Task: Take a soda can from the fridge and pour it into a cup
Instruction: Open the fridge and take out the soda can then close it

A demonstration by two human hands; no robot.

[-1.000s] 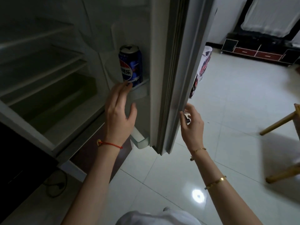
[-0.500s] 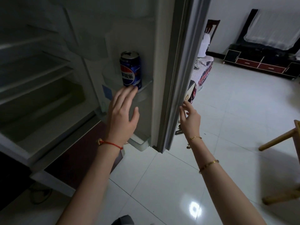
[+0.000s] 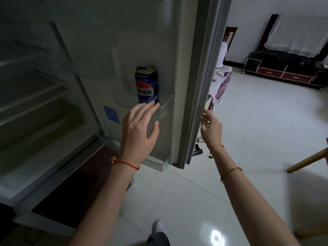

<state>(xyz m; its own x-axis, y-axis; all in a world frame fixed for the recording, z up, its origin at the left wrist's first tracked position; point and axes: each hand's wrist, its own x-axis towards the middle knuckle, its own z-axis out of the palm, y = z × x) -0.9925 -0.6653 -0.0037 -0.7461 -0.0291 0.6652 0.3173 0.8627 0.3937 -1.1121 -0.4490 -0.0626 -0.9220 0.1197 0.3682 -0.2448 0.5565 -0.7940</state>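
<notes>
Clearly the soda can stands upright in a fridge door shelf, its low rail keeping it from tipping as the door swings. Below it the left hand reaches up, fingers straight and slightly spread, tips at the rail just under the can, gripping nothing. Beside the door's outer edge the right hand has loosely bent fingers, probably steadying the door, though contact is hard to make out. No cup is in sight.
</notes>
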